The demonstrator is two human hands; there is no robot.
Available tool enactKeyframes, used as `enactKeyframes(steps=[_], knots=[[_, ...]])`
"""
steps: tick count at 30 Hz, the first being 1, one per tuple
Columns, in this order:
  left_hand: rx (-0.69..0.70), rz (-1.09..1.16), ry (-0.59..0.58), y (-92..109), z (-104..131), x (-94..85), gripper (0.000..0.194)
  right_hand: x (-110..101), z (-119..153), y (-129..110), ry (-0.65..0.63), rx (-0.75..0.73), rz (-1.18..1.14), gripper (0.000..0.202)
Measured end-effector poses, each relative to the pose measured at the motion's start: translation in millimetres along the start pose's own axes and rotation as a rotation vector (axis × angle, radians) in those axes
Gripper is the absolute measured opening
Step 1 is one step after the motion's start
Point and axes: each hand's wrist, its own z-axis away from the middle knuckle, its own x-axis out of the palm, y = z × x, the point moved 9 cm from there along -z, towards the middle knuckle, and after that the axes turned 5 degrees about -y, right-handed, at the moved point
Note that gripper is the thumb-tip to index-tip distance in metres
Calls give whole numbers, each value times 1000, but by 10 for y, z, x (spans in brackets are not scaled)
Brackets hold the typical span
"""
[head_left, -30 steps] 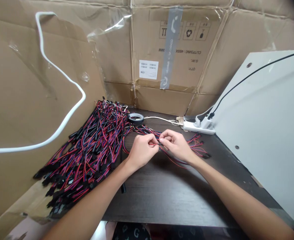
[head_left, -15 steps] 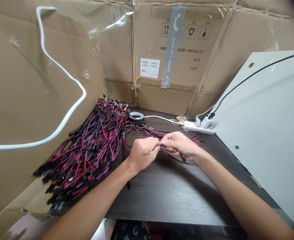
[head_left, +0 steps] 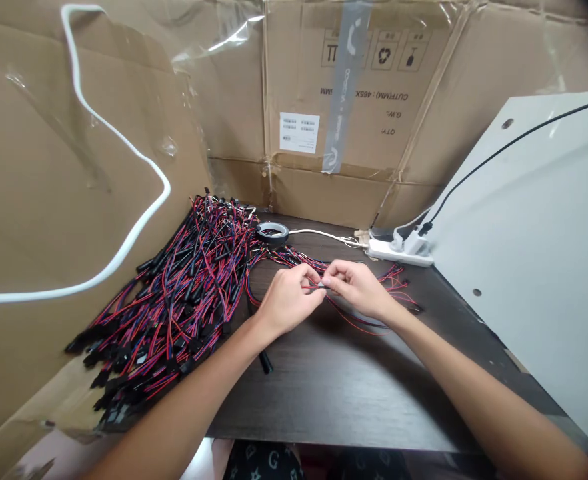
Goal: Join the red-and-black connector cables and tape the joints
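Observation:
My left hand [head_left: 294, 299] and my right hand [head_left: 355, 285] meet fingertip to fingertip above the middle of the dark table. A thin red wire [head_left: 314, 287] runs between them, pinched in the closed fingers of my left hand. The fingers of my right hand are closed on the same wire, around a small dark spot whose kind I cannot make out. Behind and beneath the hands lies a loose bundle of red and blue wires [head_left: 359, 324], its ends reaching out to the right. A black cylindrical piece [head_left: 265, 362] hangs on a cable below my left wrist.
A large heap of red, blue and black cables with connectors [head_left: 174, 300] fills the table's left side. A roll of tape [head_left: 273, 231] lies behind my hands. A white power strip [head_left: 399, 253] with plugs stands back right, by a white panel [head_left: 539, 233]. Cardboard [head_left: 314, 187] walls the back.
My left hand has turned and its fingers have opened out from a tighter fist, so the red wire now shows. The black cylindrical piece has shifted slightly right and shows more.

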Motion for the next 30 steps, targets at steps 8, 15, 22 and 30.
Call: enactKeyframes(steps=[8, 15, 22, 30], knots=[[-149, 246, -151, -211, -38, 133, 20, 18, 14, -85, 9, -132, 152, 18], [-98, 219, -174, -189, -45, 121, 17, 11, 27, -76, 31, -126, 168, 21], [-123, 318, -183, -189, -44, 119, 16, 6, 24, -93, 35, -130, 180, 22], [-143, 318, -168, -203, -62, 75, 16, 40, 59, -150, 26, -227, 309, 17]])
